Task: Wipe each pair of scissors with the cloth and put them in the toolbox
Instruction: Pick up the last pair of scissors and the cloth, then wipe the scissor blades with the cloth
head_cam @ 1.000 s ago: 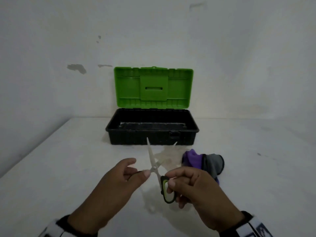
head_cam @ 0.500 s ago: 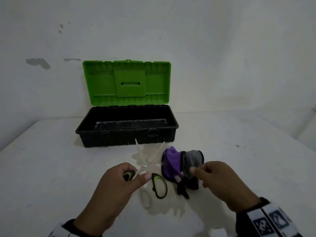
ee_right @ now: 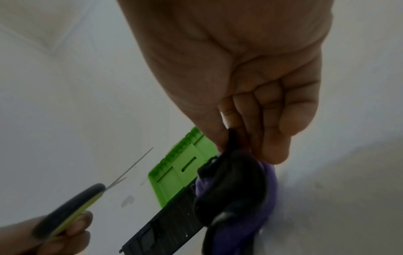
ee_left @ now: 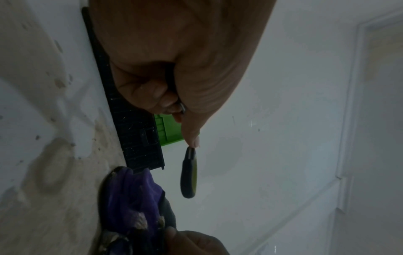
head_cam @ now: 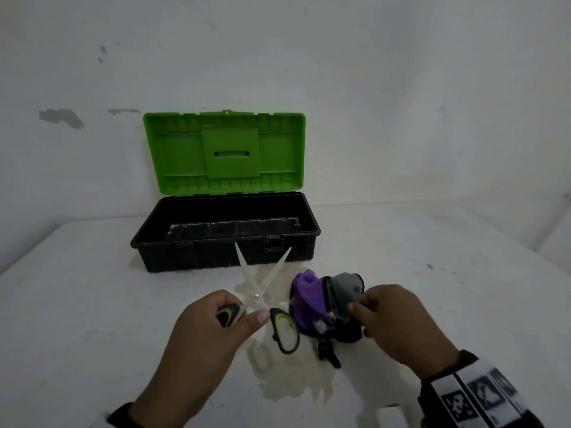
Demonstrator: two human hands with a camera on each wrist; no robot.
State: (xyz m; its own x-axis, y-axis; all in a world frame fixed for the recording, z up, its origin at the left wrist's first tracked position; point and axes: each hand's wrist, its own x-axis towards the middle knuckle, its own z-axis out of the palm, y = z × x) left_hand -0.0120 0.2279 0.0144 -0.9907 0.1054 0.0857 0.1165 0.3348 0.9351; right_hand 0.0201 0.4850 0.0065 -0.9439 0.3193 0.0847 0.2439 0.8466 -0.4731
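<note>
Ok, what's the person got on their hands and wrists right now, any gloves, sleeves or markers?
No gloves: the left hand and the right hand are bare. The right wrist wears a white band printed with black square marker patterns over a dark cuff. At the left wrist only a dark cuff edge with a bit of white beside it shows.

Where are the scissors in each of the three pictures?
Head: scissors at centre, blades open, held by the left hand.
Left wrist: only one handle shows, right of centre, below the thumb.
Right wrist: lower left.
Shared landmark: the toolbox's green lid.
</note>
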